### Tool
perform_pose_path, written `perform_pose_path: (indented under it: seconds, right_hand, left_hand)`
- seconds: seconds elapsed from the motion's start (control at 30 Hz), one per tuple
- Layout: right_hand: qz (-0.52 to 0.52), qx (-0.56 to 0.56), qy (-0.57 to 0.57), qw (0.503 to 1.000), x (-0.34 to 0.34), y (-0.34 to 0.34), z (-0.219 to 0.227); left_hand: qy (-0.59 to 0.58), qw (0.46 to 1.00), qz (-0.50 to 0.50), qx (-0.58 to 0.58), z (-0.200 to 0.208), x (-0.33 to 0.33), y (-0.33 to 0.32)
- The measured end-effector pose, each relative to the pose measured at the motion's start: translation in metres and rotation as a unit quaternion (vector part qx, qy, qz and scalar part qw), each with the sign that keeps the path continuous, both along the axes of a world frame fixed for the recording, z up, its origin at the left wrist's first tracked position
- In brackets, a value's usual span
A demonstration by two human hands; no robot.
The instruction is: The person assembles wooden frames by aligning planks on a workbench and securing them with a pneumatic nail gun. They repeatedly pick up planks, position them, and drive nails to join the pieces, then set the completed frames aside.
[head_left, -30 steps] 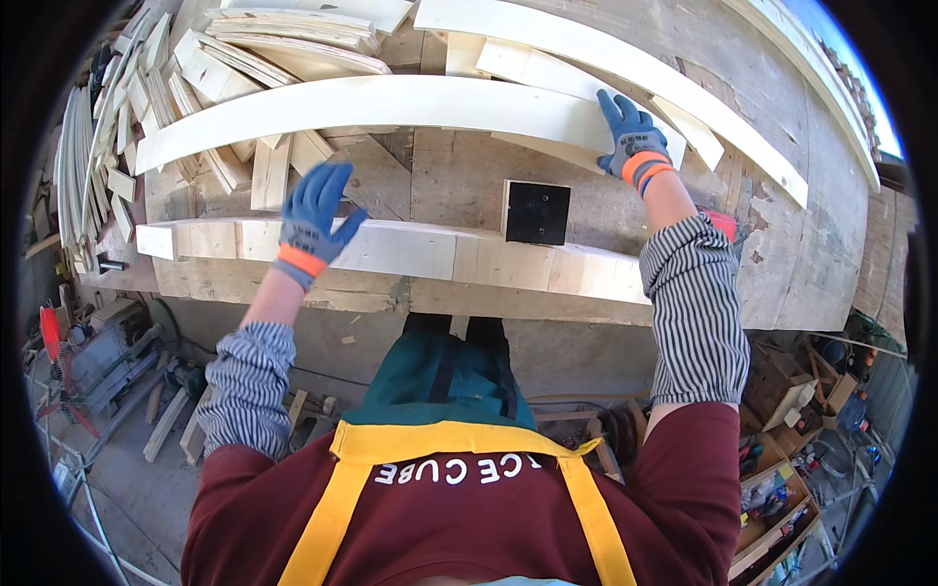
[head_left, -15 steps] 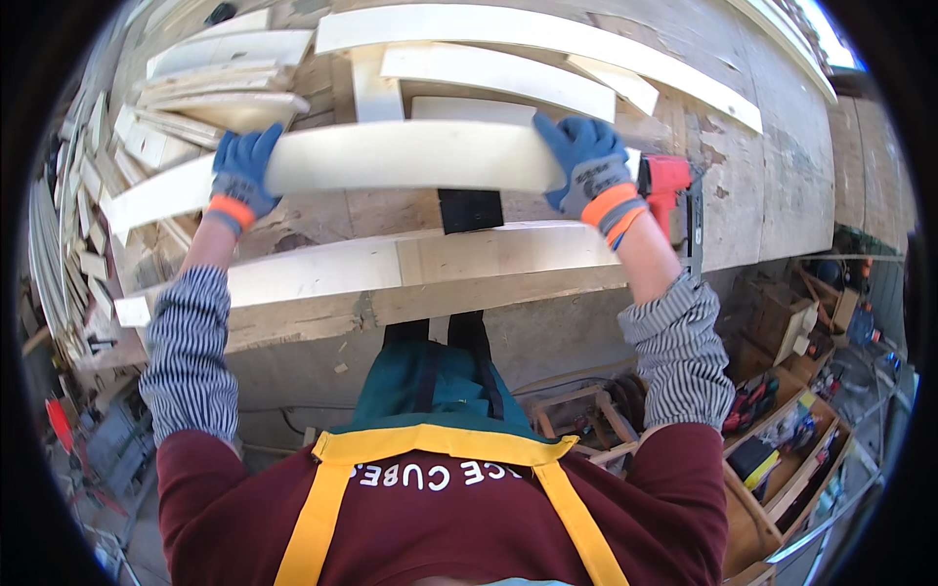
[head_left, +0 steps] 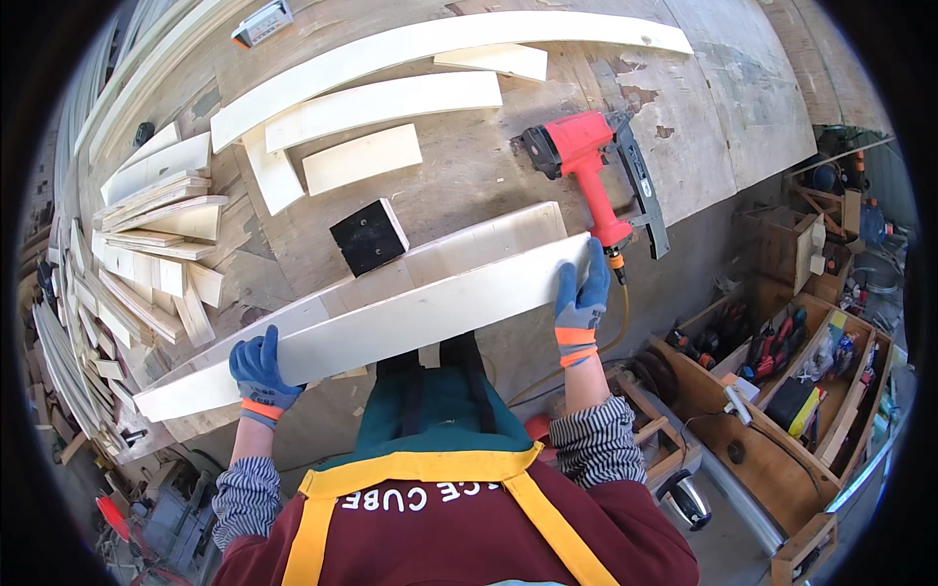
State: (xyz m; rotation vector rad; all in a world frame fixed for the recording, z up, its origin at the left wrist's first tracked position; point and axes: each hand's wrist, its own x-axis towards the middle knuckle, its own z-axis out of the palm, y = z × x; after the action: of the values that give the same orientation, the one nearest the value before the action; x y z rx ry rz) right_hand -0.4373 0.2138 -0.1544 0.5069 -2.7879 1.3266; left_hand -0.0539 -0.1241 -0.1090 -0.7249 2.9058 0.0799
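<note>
Timber strip (head_left: pixel 420 324), pale and curved, is being held along the near edge of the bench (head_left: pixel 469 156), its ends pointing toward 9 and 1 o'clock from the wearer. Left hand (head_left: pixel 262 374) is gripping, partly closed, over the upper edge near the 9 o'clock end; right hand (head_left: pixel 583 293) is clasping the 1 o'clock end. Handling is standing partway: neither hand is releasing, and a curved wood piece (head_left: pixel 489 244) is lying just behind the strip, contact being unclear. No fastener is showing in the near face. Red nail gun (head_left: pixel 589 186) is lying unheld at 1 o'clock; black-faced block (head_left: pixel 369 237) is resting at 11 o'clock. Long curved board (head_left: pixel 430 44) is lying loose at 12 o'clock. Pale lettering (head_left: pixel 418 496) is crossing the maroon shirt (head_left: pixel 469 547); glove printing is appearing too small for reading.
</note>
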Motion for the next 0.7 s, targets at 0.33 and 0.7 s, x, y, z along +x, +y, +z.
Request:
perform_pose_path:
  seconds: [0.33, 0.7]
  right_hand:
    - [-0.031, 0.040, 0.016, 0.999, -0.023, -0.030, -0.043]
    - [-0.051, -0.022, -0.054, 0.997, -0.027, -0.029, -0.052]
  left_hand:
    - [0.053, 0.998, -0.014, -0.042, -0.033, 0.001, -0.019]
    - [0.044, 0.999, -0.012, -0.011, -0.037, -0.012, -0.016]
